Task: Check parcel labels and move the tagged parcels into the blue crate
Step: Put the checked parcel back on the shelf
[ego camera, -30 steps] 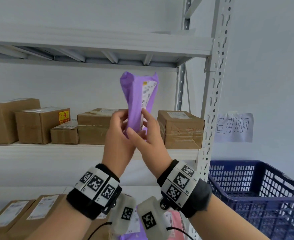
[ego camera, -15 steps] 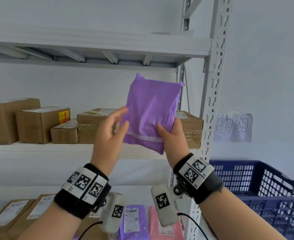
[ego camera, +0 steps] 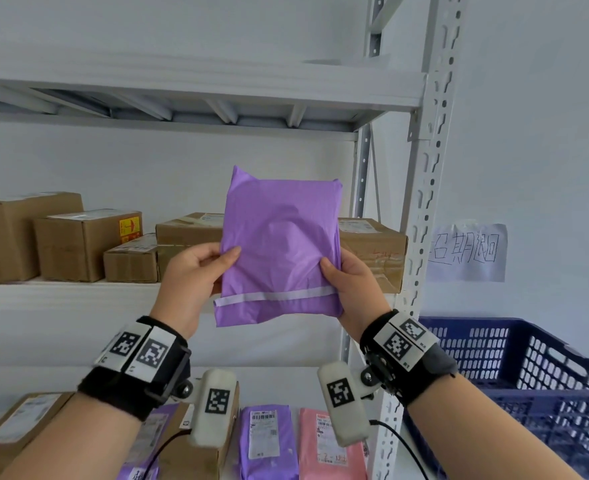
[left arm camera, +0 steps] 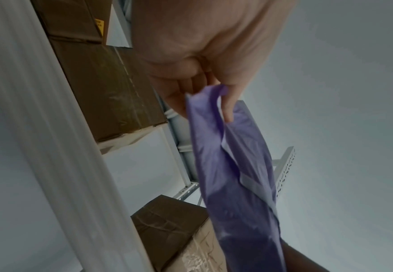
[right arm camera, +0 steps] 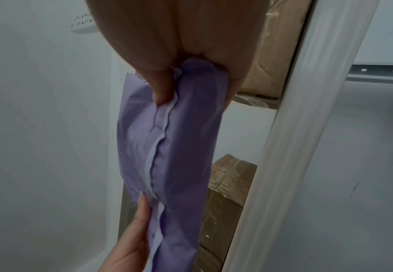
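Note:
I hold a purple plastic mailer parcel (ego camera: 281, 251) upright in front of the middle shelf, its plain back with a pale seal strip facing me; no label shows on this side. My left hand (ego camera: 213, 259) pinches its left edge, thumb on the front. My right hand (ego camera: 338, 275) grips its lower right edge. The left wrist view shows the purple parcel (left arm camera: 232, 165) edge-on with my thumb over it. In the right wrist view the same parcel (right arm camera: 167, 143) is clamped between my thumb and fingers. The blue crate (ego camera: 515, 372) stands low at the right, beyond the rack post.
Brown cardboard boxes (ego camera: 85, 244) line the middle shelf (ego camera: 61, 292) behind the parcel. On the lower shelf lie a purple mailer (ego camera: 267, 441), a pink mailer (ego camera: 327, 445) and more boxes (ego camera: 19, 420). The grey rack post (ego camera: 428, 188) stands between me and the crate. A handwritten paper sign (ego camera: 466, 252) hangs on the wall.
The parcel has been turned from edge-on with its label visible to its plain back facing me. My left hand, open half a second ago, now pinches the left edge.

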A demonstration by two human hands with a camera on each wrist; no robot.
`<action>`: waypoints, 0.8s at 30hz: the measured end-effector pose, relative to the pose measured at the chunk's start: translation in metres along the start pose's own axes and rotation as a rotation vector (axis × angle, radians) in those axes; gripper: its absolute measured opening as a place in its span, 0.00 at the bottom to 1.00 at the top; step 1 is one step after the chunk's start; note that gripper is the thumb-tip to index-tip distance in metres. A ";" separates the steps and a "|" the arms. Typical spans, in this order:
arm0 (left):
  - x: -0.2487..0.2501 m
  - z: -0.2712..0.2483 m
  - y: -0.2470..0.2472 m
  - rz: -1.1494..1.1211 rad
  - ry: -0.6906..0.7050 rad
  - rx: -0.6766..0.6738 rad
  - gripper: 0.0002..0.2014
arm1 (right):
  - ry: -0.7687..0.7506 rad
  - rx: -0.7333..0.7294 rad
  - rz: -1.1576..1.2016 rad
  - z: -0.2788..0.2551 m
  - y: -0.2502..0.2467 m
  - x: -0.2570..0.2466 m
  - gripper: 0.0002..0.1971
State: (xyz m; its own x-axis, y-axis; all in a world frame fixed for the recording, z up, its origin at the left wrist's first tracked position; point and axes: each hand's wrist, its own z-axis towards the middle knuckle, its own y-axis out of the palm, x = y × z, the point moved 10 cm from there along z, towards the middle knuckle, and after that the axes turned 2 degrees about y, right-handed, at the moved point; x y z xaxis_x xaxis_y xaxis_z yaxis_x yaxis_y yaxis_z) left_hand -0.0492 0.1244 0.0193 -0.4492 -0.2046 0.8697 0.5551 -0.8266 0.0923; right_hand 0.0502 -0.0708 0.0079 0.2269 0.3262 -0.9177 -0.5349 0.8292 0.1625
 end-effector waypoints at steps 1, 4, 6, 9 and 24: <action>-0.001 0.000 0.000 0.001 0.005 0.003 0.06 | -0.003 0.006 -0.006 0.001 -0.001 0.000 0.10; -0.001 0.001 0.002 0.002 0.017 0.010 0.07 | -0.013 0.022 -0.036 0.001 -0.003 0.000 0.10; -0.003 0.000 0.002 0.008 0.012 0.015 0.07 | -0.026 0.031 -0.054 0.002 -0.004 0.000 0.10; 0.000 0.000 -0.002 0.022 0.058 0.074 0.06 | -0.087 0.100 -0.117 0.002 -0.011 -0.006 0.09; 0.036 -0.037 0.089 -0.052 0.159 -0.235 0.23 | -0.433 0.014 -0.417 -0.017 0.035 -0.034 0.33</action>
State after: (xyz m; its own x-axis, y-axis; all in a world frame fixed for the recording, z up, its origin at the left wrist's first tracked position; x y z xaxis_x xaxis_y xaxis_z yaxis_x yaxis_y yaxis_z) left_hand -0.0416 0.0242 0.0413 -0.5873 -0.2230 0.7780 0.3594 -0.9332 0.0039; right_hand 0.0102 -0.0602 0.0384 0.7277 0.1247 -0.6744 -0.3192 0.9319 -0.1722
